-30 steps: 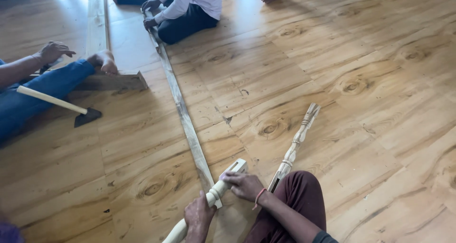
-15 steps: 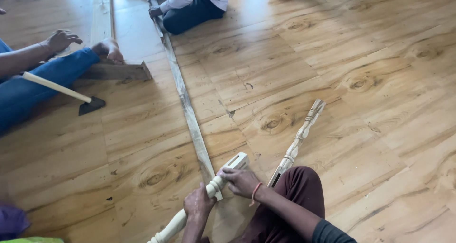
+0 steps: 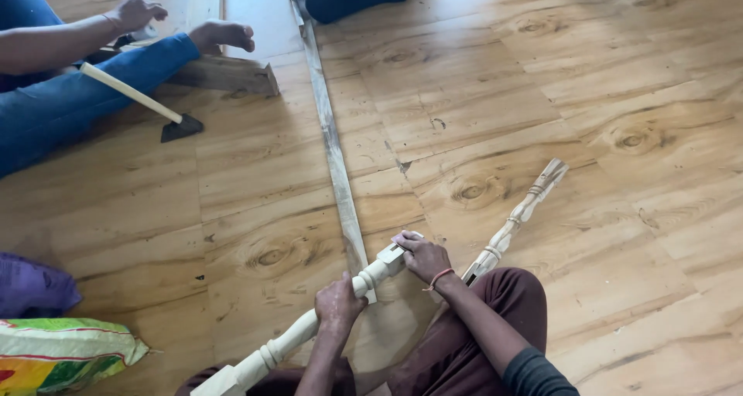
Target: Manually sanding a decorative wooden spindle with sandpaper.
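Left hand (image 3: 337, 301) gripping turned spindle (image 3: 309, 332); right hand (image 3: 423, 255) closed over its square end, above long plank (image 3: 331, 140) on floor (image 3: 619, 233). Second spindle (image 3: 517, 219) beside.

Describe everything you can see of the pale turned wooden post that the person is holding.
The turned post is pale, bare wood, with a square block at each end and rounded rings and bulges between. It lies slanted from the bottom edge of the view up to the right. The left hand grips its middle; the right hand covers its upper square end, which crosses the near end of a long thin plank on the wooden floor.
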